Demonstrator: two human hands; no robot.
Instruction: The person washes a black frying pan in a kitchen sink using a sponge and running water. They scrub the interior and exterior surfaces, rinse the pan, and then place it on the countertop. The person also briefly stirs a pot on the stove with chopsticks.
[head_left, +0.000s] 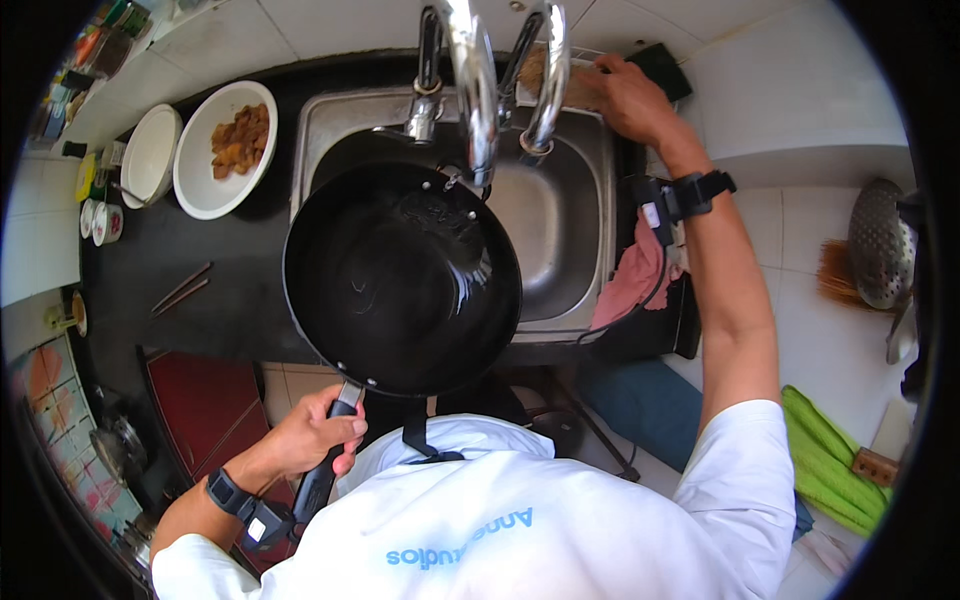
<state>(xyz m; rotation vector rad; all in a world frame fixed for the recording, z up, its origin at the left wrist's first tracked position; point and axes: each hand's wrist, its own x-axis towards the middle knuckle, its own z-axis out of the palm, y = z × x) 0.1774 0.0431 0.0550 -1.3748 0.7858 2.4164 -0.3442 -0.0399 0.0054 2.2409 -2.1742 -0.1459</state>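
My left hand grips the black handle of a wok, which is tilted over the left part of a stainless steel sink. Wet, shiny patches show on the wok's dark inner surface. Above its far rim hangs the spout of a chrome faucet. My right hand reaches to the sink's back right corner, at a tan, rough-looking thing in a pale holder. Whether its fingers have closed on that thing is hidden. A dark green scouring pad is just beyond these fingers.
On the black counter at left are a white bowl of brown chunks, another white bowl and a pair of chopsticks. A pink cloth lies right of the sink. A perforated skimmer hangs at far right.
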